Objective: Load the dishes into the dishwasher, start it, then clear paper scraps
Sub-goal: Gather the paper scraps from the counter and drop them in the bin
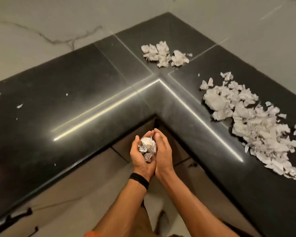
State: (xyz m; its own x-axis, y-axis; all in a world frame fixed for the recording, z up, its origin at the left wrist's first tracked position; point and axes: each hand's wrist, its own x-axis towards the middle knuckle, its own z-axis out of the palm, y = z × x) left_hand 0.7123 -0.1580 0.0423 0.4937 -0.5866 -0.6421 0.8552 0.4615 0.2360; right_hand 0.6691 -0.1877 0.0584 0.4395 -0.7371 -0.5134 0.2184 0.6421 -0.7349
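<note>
**Paper scraps cupped in two hands at table corner**

A wad [148, 145] of crumpled white paper scraps is held in two hands, which are brought together just in front of the inner corner of a black L-shaped table [75, 93]. The left hand [140, 159] is turned palm up beneath the wad. The right hand [162, 151] is set against it from the side, and the fingertips of both are met above the paper. The grip of each hand is curled round the wad, and the paper is seen in the gap between the palms. A black wristband [139, 180] is worn on the left wrist. The hands are held clear of the table's edge, above a pale floor [85, 207].

Two heaps of torn paper are seen on the table. A small heap [164, 54] is placed near the far corner, close to the wall [41, 23]. A large heap [255, 122] is spread along the right wing, well apart from the hands. A few tiny flecks [19, 106] are scattered over the left wing. The wall is faced in pale stone crossed by dark veins.
</note>
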